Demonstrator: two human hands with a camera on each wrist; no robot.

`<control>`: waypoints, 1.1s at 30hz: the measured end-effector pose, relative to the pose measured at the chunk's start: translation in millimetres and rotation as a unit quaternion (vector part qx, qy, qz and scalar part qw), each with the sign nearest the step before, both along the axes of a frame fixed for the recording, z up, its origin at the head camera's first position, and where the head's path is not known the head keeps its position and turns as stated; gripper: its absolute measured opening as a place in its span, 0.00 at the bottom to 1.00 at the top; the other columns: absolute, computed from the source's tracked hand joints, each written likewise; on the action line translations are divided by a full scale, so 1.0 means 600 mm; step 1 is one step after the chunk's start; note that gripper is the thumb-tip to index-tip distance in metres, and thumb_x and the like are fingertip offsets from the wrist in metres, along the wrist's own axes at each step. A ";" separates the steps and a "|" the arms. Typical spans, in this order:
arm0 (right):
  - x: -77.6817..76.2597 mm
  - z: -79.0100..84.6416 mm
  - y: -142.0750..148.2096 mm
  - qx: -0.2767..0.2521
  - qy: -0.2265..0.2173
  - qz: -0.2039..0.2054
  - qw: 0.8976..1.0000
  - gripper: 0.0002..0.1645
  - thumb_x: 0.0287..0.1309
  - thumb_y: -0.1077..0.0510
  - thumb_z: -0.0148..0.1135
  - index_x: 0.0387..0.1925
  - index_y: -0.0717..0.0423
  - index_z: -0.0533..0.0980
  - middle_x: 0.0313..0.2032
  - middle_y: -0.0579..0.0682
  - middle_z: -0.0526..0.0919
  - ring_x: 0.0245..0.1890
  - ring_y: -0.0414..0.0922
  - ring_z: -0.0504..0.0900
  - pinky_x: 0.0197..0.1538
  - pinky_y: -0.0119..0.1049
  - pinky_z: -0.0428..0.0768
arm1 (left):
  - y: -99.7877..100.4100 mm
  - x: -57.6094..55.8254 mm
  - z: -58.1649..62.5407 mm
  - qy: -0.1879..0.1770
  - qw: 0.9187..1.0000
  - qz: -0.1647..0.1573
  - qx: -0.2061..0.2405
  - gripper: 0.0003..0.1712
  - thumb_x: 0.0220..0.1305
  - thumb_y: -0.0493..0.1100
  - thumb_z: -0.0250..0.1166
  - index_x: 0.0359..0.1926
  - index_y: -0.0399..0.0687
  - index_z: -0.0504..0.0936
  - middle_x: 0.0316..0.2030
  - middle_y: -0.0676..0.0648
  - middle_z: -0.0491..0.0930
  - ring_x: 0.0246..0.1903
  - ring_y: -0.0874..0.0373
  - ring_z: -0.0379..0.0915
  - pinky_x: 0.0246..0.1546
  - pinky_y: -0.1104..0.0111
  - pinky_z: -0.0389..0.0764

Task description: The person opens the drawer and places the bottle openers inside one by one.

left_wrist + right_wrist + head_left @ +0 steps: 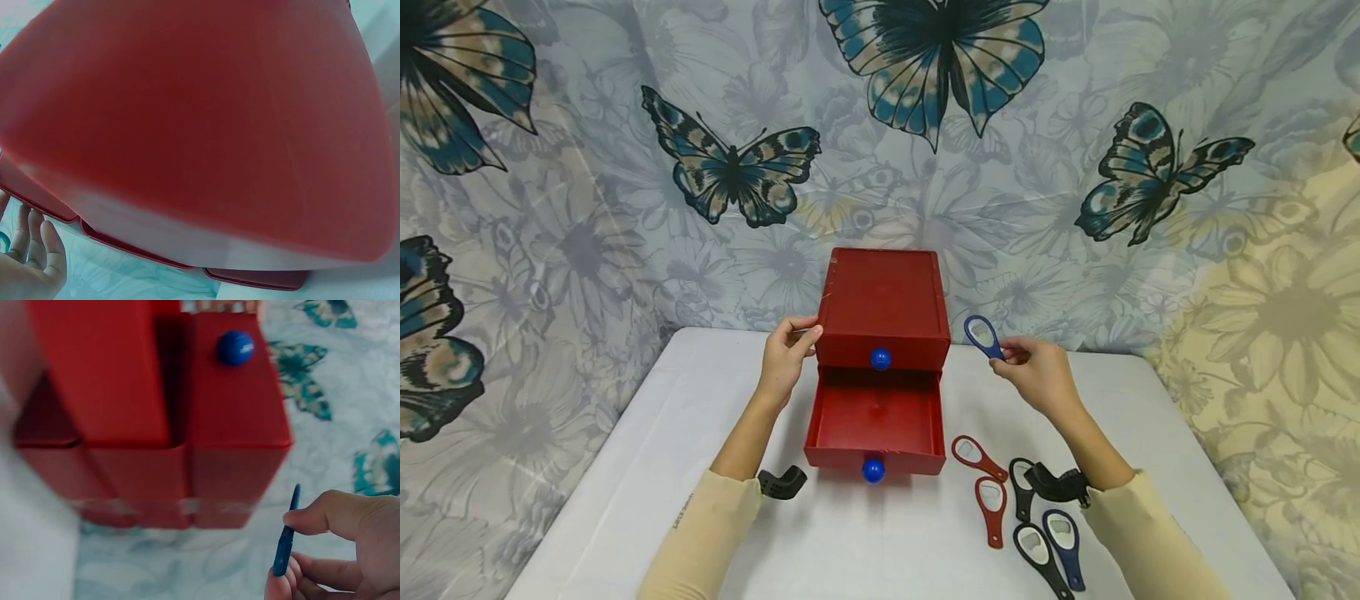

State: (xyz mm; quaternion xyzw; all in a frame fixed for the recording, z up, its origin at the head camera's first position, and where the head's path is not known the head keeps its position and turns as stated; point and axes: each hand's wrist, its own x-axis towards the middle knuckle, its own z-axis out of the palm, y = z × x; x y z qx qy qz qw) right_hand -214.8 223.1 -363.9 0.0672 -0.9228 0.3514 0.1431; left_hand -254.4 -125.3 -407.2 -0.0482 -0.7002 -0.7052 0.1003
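Observation:
A red drawer unit [883,292] stands at the back of the table. One drawer [875,417] is pulled out below a closed top drawer [842,352]; nothing lies in it. My left hand [786,358] touches the unit's upper left side, its fingers [37,240] nearly straight in the left wrist view. To the right of the unit, my right hand [1037,371] pinches a blue bottle opener [982,336] by its handle, ring end up, in the air. In the right wrist view the opener [284,550] appears edge-on between thumb and fingers, apart from the unit.
Right of the pulled-out drawer lie several bottle openers: red ones [992,512], black ones [1021,492] and a dark blue one [1066,546]. Blue round knobs [873,471] stick out from the drawer fronts. A butterfly-print cloth [925,200] hangs behind the white table [662,467].

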 end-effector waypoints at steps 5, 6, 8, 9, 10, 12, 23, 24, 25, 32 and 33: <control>0.005 0.032 -0.023 -0.015 0.019 0.017 1.000 0.18 0.51 0.66 0.69 0.44 0.72 0.81 0.33 0.64 0.85 0.33 0.51 0.84 0.32 0.13 0.72 | -0.001 0.001 0.001 0.000 1.000 -0.002 -0.001 0.16 0.68 0.37 0.60 0.53 0.33 0.75 0.55 0.39 0.75 0.41 0.69 0.74 0.41 0.73 0.76; 0.007 0.036 -0.028 -0.019 0.021 0.023 0.999 0.17 0.51 0.67 0.70 0.44 0.72 0.81 0.33 0.64 0.85 0.33 0.51 0.84 0.33 0.13 0.72 | -0.001 0.001 0.001 0.000 1.000 -0.002 0.000 0.16 0.68 0.37 0.60 0.53 0.34 0.75 0.55 0.40 0.75 0.41 0.69 0.74 0.41 0.73 0.76; 0.011 0.043 -0.039 -0.026 0.019 0.037 0.999 0.17 0.50 0.68 0.70 0.43 0.72 0.81 0.33 0.64 0.85 0.32 0.51 0.83 0.33 0.13 0.73 | -0.001 0.000 0.000 -0.001 1.000 -0.001 0.001 0.16 0.67 0.37 0.61 0.53 0.34 0.75 0.54 0.40 0.76 0.40 0.69 0.75 0.40 0.73 0.76; 0.012 0.045 -0.044 -0.029 0.017 0.043 0.999 0.17 0.50 0.68 0.70 0.43 0.72 0.81 0.33 0.63 0.85 0.32 0.50 0.83 0.34 0.14 0.73 | -0.001 0.000 0.000 -0.001 1.000 -0.001 0.001 0.16 0.67 0.37 0.61 0.53 0.34 0.75 0.54 0.40 0.76 0.40 0.68 0.75 0.41 0.73 0.76; 0.014 0.047 -0.049 -0.032 0.014 0.048 0.998 0.16 0.50 0.68 0.70 0.43 0.71 0.81 0.33 0.63 0.85 0.32 0.50 0.83 0.34 0.14 0.74 | -0.001 0.000 0.000 -0.001 1.000 -0.002 0.001 0.16 0.67 0.37 0.61 0.53 0.34 0.75 0.53 0.41 0.76 0.40 0.68 0.75 0.41 0.73 0.76; 0.016 0.050 -0.059 -0.037 0.007 0.056 0.998 0.16 0.50 0.68 0.69 0.42 0.71 0.81 0.33 0.62 0.85 0.32 0.49 0.82 0.34 0.15 0.74 | -0.001 -0.001 0.000 -0.001 1.000 -0.004 0.000 0.16 0.68 0.37 0.61 0.53 0.34 0.75 0.52 0.43 0.76 0.41 0.68 0.74 0.42 0.72 0.76; 0.024 0.054 -0.117 -0.044 -0.006 0.110 0.993 0.14 0.50 0.67 0.70 0.40 0.69 0.81 0.32 0.59 0.84 0.31 0.46 0.80 0.36 0.26 0.81 | 0.000 -0.001 -0.002 -0.001 1.000 -0.001 -0.005 0.16 0.68 0.38 0.60 0.53 0.33 0.74 0.52 0.45 0.77 0.41 0.68 0.74 0.45 0.65 0.77; 0.025 0.053 -0.122 -0.043 -0.009 0.113 0.993 0.14 0.50 0.66 0.70 0.40 0.68 0.81 0.32 0.58 0.84 0.31 0.46 0.80 0.37 0.27 0.81 | 0.000 -0.001 -0.002 -0.001 1.000 0.000 -0.006 0.16 0.68 0.38 0.60 0.53 0.33 0.75 0.51 0.45 0.77 0.41 0.69 0.74 0.45 0.66 0.77; 0.027 0.052 -0.127 -0.044 -0.010 0.117 0.992 0.14 0.50 0.66 0.70 0.40 0.68 0.81 0.32 0.58 0.84 0.32 0.46 0.80 0.37 0.29 0.82 | 0.001 -0.001 -0.002 -0.001 1.000 0.000 -0.007 0.16 0.68 0.38 0.60 0.53 0.34 0.75 0.51 0.45 0.77 0.41 0.69 0.74 0.44 0.67 0.77; 0.040 0.042 -0.157 -0.049 -0.018 0.151 0.987 0.14 0.48 0.66 0.72 0.39 0.67 0.81 0.32 0.56 0.83 0.31 0.44 0.80 0.36 0.29 0.82 | 0.001 -0.001 -0.002 -0.001 1.000 -0.001 0.002 0.16 0.68 0.39 0.60 0.53 0.34 0.75 0.49 0.49 0.78 0.40 0.68 0.75 0.40 0.74 0.76; 0.041 0.039 -0.161 -0.050 -0.023 0.156 0.986 0.14 0.48 0.66 0.72 0.39 0.67 0.81 0.32 0.56 0.83 0.31 0.44 0.80 0.36 0.29 0.82 | 0.000 0.000 -0.002 -0.001 1.000 -0.002 0.003 0.16 0.68 0.38 0.60 0.53 0.34 0.75 0.48 0.50 0.77 0.40 0.68 0.75 0.40 0.74 0.76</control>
